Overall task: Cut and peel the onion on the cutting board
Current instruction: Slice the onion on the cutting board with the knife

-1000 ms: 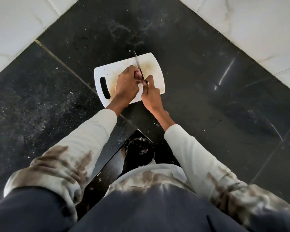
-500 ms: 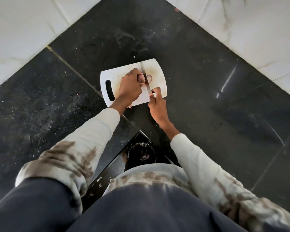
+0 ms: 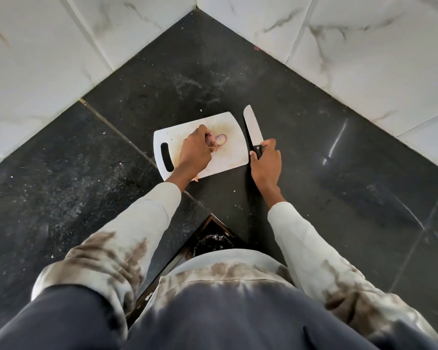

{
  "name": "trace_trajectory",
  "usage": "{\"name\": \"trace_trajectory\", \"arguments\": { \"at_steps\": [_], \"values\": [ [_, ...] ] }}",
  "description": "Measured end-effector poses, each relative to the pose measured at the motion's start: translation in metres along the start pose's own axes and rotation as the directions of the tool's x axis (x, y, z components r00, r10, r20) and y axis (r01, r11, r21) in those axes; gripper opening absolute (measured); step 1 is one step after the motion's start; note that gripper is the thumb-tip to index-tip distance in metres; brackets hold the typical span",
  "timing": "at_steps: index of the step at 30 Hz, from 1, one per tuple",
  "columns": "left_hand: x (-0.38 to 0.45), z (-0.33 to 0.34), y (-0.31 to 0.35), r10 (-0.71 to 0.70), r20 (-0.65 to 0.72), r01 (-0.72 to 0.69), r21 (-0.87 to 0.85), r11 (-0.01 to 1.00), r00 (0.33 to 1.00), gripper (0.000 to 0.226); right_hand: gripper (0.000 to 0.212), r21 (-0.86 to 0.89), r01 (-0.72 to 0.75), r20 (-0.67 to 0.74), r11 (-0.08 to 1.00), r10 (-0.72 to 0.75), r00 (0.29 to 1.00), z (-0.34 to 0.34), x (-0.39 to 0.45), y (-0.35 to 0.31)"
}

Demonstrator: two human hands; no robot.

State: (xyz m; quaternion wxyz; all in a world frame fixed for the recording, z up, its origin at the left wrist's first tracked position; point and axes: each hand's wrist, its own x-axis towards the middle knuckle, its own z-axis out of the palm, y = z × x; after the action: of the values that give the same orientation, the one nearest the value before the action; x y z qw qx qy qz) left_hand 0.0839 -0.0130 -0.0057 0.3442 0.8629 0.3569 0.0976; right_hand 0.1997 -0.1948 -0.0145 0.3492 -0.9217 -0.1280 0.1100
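The left hand (image 3: 196, 150) grips one onion half (image 3: 210, 140) (probably slippery, loose-skinned); the right hand (image 3: 266, 164) holds the knife (image 3: 252, 128) by its handle.

bright, sharp, wide-angle edge distortion

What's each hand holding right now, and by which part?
Right hand grips the knife by its black handle, blade flat beside the cutting board. Left hand holds one onion piece in its fingers; the cut half lies free.
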Motion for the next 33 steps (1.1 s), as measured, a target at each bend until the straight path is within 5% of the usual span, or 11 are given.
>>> {"name": "trace_trajectory", "arguments": {
  "at_steps": [14, 20, 27, 33],
  "values": [
    [0.001, -0.002, -0.005, 0.022, 0.009, -0.022, 0.016, 1.0, 1.0, 0.037, 0.032, -0.056, 0.056, -0.076, 0.997, -0.06, 0.995, 0.011, 0.006, -0.009],
    [0.004, -0.005, -0.004, 0.053, 0.021, -0.054, 0.04, 0.998, 0.998, 0.034, 0.021, -0.036, 0.208, -0.031, 0.978, -0.209, 0.977, 0.023, 0.002, -0.038],
    [0.012, -0.027, -0.01, -0.124, -0.166, 0.084, -0.227, 0.97, 0.978, 0.031, 0.014, 0.022, 0.266, 0.103, 0.964, -0.267, 0.958, 0.033, -0.005, -0.038],
    [0.011, -0.053, -0.042, -0.194, -0.281, 0.162, -0.132, 0.978, 0.94, 0.04, 0.013, 0.071, 0.259, 0.157, 0.963, -0.267, 0.951, 0.039, -0.008, -0.045]
  ]
}}
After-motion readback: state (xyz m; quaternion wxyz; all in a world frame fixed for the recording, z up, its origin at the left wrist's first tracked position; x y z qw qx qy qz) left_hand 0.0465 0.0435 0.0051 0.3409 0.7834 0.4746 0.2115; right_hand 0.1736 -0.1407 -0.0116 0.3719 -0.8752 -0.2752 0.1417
